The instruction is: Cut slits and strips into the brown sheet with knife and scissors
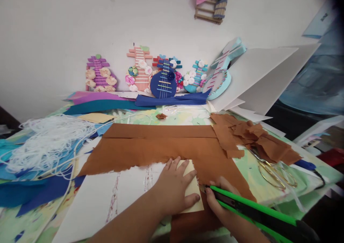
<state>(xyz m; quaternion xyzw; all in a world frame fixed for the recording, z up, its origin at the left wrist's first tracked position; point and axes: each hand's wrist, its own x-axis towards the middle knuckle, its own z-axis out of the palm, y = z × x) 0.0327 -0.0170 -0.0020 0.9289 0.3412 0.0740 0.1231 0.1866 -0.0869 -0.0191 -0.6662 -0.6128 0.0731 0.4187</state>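
Observation:
My left hand (174, 187) lies with fingers spread on a small cream card (191, 191), pressing it down. Under the card are brown paper (161, 148) and a white sheet (91, 200) with rows of dark reddish marks. Close by on the right, my right hand (224, 200) is wrapped round a green and black cutter (255, 209). The cutter's tip is at the card's right edge, over the brown paper; its blade is too small to make out.
Gold-handled scissors (276, 176) and torn brown scraps (258, 137) lie at the right. Tangled white cord (53, 139) and blue paper (45, 193) cover the left. Decorated instrument-shaped crafts (163, 81) stand along the wall, beside large white boards (258, 71).

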